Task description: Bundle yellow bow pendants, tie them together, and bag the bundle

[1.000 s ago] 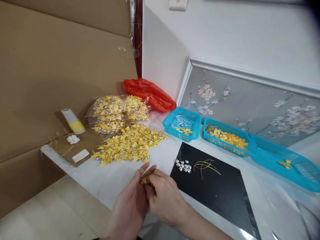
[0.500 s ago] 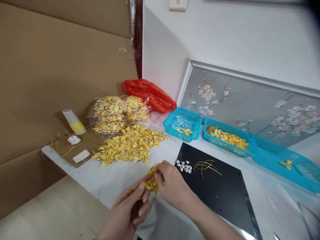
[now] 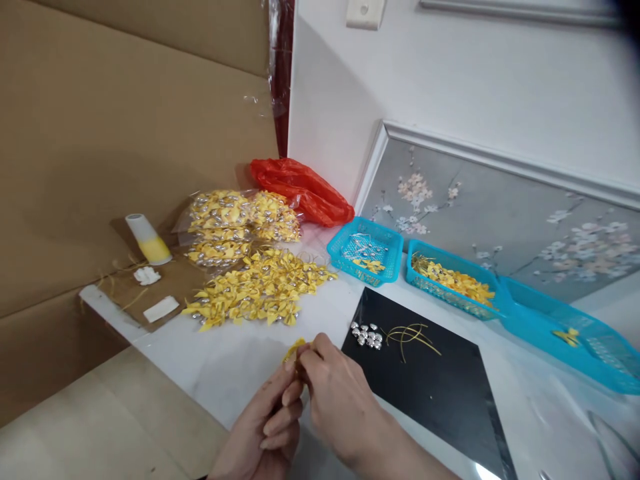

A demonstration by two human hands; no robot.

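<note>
My left hand [image 3: 273,413] and my right hand [image 3: 335,393] meet over the front of the white table [image 3: 210,363]. Between their pinched fingertips is a yellow ribbon flower [image 3: 294,348], mostly hidden, with only a yellow edge showing. A black mat [image 3: 425,387] lies to the right of my hands. On it are a cluster of silver heart-shaped beads [image 3: 367,335] and several loose gold cords [image 3: 413,337]. Beyond my hands spreads a pile of yellow ribbon flowers with silver beads [image 3: 260,287].
Clear bags of yellow flowers [image 3: 220,213] stand behind the pile, near a red plastic bag [image 3: 305,190]. Blue baskets [image 3: 340,250] line the wall below a framed flower picture [image 3: 440,193]. A white-and-yellow cone [image 3: 150,240] stands at the left by cardboard [image 3: 125,147].
My right hand has turned and closed in over the fingertips of my left. The yellow flower, plainly visible before, is now mostly covered by my fingers.
</note>
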